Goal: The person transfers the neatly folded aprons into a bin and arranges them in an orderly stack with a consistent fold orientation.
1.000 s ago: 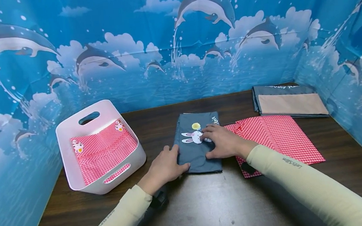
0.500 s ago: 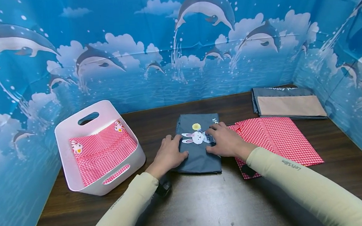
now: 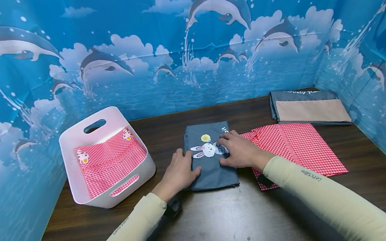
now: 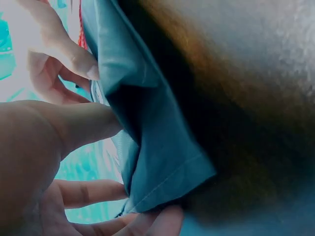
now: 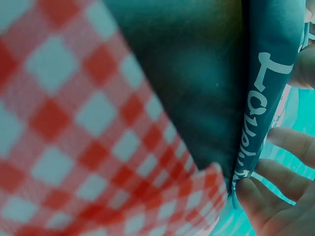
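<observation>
Lying between the left hand (image 3: 179, 172) and right hand (image 3: 240, 150), the folded gray cloth (image 3: 210, 167) touches their loosely spread fingers.

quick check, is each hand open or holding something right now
Left hand: holding the rabbit-print cloth at its left edge.
Right hand: open, touching the same cloth.

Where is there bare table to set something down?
Bare: the dark wooden table between the pale yellow sleeves, in front of the folded dark-grey rabbit-print cloth. Narrower: between that cloth and the white plastic basket, behind the left hand. Crowded: right of the cloth, with the right hand and red-and-white checked fabric.
</observation>
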`<state>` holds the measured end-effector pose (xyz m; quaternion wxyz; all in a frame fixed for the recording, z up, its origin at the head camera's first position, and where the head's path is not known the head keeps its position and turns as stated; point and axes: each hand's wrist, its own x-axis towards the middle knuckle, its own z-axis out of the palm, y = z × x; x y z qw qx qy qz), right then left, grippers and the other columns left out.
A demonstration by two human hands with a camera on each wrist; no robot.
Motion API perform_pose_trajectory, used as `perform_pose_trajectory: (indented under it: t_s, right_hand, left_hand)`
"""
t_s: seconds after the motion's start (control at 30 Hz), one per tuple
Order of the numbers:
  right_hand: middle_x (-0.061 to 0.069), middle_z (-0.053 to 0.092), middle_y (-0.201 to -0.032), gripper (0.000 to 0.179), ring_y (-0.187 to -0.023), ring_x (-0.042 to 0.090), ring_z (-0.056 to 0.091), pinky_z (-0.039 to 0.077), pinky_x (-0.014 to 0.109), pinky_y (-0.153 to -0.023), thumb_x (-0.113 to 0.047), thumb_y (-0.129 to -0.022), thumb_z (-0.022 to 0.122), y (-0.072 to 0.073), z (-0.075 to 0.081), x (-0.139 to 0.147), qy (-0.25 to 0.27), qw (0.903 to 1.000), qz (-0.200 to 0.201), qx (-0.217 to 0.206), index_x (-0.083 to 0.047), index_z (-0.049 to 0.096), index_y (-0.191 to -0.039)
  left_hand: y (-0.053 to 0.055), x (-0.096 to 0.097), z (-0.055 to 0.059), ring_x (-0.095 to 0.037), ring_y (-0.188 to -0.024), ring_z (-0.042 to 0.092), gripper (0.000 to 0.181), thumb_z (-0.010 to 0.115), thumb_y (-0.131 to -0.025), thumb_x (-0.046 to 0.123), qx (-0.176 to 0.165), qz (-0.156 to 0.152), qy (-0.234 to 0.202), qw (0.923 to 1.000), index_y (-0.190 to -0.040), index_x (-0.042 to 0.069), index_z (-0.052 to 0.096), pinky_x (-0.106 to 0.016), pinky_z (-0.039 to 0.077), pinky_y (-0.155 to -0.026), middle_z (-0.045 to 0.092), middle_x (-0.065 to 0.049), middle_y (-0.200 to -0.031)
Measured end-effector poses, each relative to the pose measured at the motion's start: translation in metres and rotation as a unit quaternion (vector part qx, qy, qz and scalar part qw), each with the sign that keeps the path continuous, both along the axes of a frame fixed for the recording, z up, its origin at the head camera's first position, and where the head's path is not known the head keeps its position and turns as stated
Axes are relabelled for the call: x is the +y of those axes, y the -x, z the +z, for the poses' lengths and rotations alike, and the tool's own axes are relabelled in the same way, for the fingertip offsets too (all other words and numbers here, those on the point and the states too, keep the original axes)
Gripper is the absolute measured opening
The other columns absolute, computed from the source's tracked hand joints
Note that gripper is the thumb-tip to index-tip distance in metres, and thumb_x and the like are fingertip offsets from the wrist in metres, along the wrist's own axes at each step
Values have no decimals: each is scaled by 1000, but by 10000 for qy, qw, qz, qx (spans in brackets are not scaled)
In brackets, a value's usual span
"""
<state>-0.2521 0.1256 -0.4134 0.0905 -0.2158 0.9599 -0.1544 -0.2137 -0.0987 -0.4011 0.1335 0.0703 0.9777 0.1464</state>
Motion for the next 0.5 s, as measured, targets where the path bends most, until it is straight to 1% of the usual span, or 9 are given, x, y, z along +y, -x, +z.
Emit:
perform_pose_trajectory:
  t_s: [0.1,0.2,0.5]
  right_hand:
    - [17,53,-161,61,-146,36,47,49,54,-119,-40,-95,79,-2,1,0,54,10000,84,2,-12,65,-147]
    - [18,53,-161,61,-147,36,47,49,54,-120,-40,-95,79,-3,1,0,86,9999,130,-3,-12,65,-147]
    - [17,52,-162,59,-149,36,46,47,55,-121,-40,-95,79,-3,-1,0,145,9996,246,-19,-13,66,-146]
  left_hand:
    - [-4,-1,0,-36,-129,52,68,77,-101,37,11,-23,45,10000,-152,-1,54,-55,58,-107,49,-26,-147]
    - [-7,-2,-1,-36,-126,52,69,78,-100,36,45,-10,-4,10000,-152,-2,54,-54,58,-106,50,-26,-145]
    - [-11,-7,-3,-34,-121,52,70,79,-98,35,74,33,-197,9998,-151,-3,53,-53,59,-103,50,-24,-139]
